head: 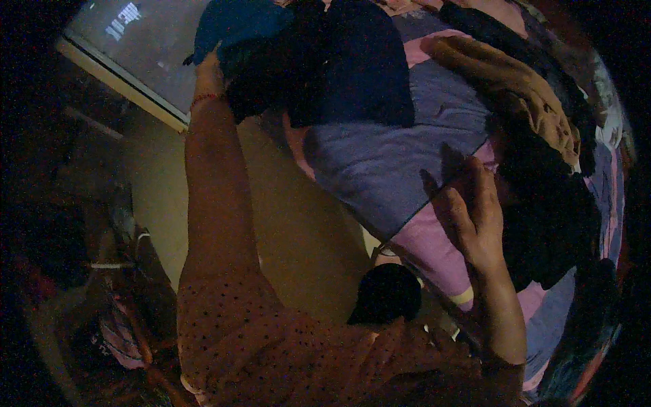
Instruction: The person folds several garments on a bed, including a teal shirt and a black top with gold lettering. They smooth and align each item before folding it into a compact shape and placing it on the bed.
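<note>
My left hand (pixel 209 71) is stretched far forward and closed on a teal cloth (pixel 239 25); its fingers are partly hidden. Black fabric, hard to make out in the dim light, hangs beside that cloth. A navy garment (pixel 371 71) lies spread on a purple and pink bedsheet (pixel 376 173). My right hand (pixel 475 224), fingers apart and holding nothing, is over the pink border of the sheet and casts a shadow on it. Just right of this hand lies a black garment (pixel 544 213).
A tan garment (pixel 508 76) and other dark clothes are heaped along the bed's far right. At upper left is a glossy panel (pixel 147 46) with a pale edge, reflecting light. Below stretches the tan floor (pixel 300 219). A black rounded thing (pixel 389 294) is near my lap.
</note>
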`<state>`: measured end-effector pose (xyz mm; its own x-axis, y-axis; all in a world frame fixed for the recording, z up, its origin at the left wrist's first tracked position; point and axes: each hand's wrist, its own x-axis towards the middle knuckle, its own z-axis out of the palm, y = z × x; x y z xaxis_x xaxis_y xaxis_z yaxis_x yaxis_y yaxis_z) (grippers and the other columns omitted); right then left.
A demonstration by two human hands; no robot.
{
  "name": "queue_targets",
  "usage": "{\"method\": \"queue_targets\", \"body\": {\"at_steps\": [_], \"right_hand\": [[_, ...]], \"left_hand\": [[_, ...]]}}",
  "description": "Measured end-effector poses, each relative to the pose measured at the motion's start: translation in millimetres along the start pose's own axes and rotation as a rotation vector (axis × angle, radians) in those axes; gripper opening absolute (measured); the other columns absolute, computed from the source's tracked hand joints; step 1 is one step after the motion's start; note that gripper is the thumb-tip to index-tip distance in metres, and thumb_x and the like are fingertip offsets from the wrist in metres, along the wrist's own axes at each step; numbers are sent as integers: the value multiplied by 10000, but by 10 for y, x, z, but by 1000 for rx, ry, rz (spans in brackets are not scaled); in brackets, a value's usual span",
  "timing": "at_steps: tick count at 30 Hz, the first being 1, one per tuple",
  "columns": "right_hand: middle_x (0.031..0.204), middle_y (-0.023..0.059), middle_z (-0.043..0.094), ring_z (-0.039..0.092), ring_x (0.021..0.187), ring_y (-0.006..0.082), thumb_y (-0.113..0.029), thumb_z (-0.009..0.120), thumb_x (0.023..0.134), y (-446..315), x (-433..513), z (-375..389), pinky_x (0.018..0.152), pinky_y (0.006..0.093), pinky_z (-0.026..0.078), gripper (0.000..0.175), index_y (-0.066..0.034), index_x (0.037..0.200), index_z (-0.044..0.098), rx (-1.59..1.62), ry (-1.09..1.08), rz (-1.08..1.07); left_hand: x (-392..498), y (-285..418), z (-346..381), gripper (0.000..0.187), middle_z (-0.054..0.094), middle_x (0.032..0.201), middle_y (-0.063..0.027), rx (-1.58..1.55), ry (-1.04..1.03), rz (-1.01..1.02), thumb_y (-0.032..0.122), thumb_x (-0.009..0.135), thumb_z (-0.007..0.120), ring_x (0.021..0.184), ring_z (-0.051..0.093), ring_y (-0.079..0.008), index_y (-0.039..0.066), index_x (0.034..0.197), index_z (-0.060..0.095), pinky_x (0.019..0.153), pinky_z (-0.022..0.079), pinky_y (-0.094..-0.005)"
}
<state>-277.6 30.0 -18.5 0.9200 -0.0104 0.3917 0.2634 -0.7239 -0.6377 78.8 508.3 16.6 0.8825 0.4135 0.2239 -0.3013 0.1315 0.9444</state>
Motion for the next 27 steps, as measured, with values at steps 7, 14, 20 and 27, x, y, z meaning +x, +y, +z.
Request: {"method": "queue_targets", "body": {"at_steps": [7, 14, 20, 27], "right_hand": [[1364, 260, 557, 563, 1246, 424, -303, 680, 947, -497, -218, 360, 1051, 445, 460, 589, -9, 1419, 485, -83, 20, -169], [1260, 260, 592, 584, 1162, 446, -304, 691, 908, -1499, -538, 934, 1000, 495, 492, 548, -17, 1345, 527, -49, 66, -258], [1220, 176, 602, 598, 1037, 375, -246, 744, 815, -1429, -235, 671, 896, 467, 478, 571, -82, 1325, 549, -252, 200, -436], [1379, 159, 533, 558, 1170, 398, -279, 780, 757, -992, -684, -143, 911, 513, 479, 721, -166, 1424, 528, -700, 400, 81]], "left_hand": [[-414, 578, -1095, 613, 650, 1230, -167, 156, 0, -95, 335, 854, 793, 1102, 630, -318, 42, 1350, 581, 907, 524, -434], [-506, 1353, -2345, 620, 643, 1243, -164, 362, -8, -348, 365, 870, 779, 1111, 623, -308, 45, 1362, 577, 893, 523, -421], [-535, 1738, -2262, 627, 636, 1255, -161, 573, 9, -425, 391, 885, 767, 1118, 618, -300, 48, 1373, 573, 881, 523, -410], [-1900, 1764, -1205, 662, 578, 1362, -140, 552, -244, -172, 401, 878, 774, 1158, 594, -297, 87, 1419, 560, 873, 529, -383]]}}
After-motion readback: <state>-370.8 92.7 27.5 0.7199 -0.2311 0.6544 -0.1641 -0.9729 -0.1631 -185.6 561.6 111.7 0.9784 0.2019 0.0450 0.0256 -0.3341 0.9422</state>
